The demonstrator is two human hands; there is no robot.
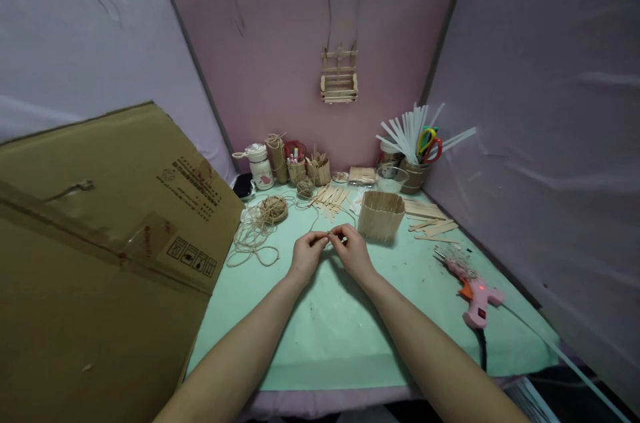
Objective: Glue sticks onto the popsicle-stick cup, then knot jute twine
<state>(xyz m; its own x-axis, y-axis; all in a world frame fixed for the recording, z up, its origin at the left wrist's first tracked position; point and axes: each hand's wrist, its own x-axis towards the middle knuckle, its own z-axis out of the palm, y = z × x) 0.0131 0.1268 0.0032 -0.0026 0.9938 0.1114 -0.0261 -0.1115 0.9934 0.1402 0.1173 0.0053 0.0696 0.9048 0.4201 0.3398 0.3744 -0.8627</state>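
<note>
Over the middle of the mat, my left hand [307, 254] and my right hand [351, 248] meet fingertip to fingertip. Both are closed in a pinch on jute twine [315, 218], whose thin strand trails from behind my fingers toward a small twine ball [305, 188]. The short piece between the fingertips is mostly hidden. Just beyond my right hand stands an open-topped box of wooden craft sticks [381, 216]. Loose craft sticks [330, 199] lie spread behind my hands. To the left sits a larger ball of twine [274, 209] with loose loops around it.
A large cardboard sheet [115, 243] leans in on the left. At right lies a pink hot glue gun [477, 296], its red light on and its cord running off the front edge. Along the back stand a white bottle [260, 166], stick-covered holders and a jar with scissors [429, 145].
</note>
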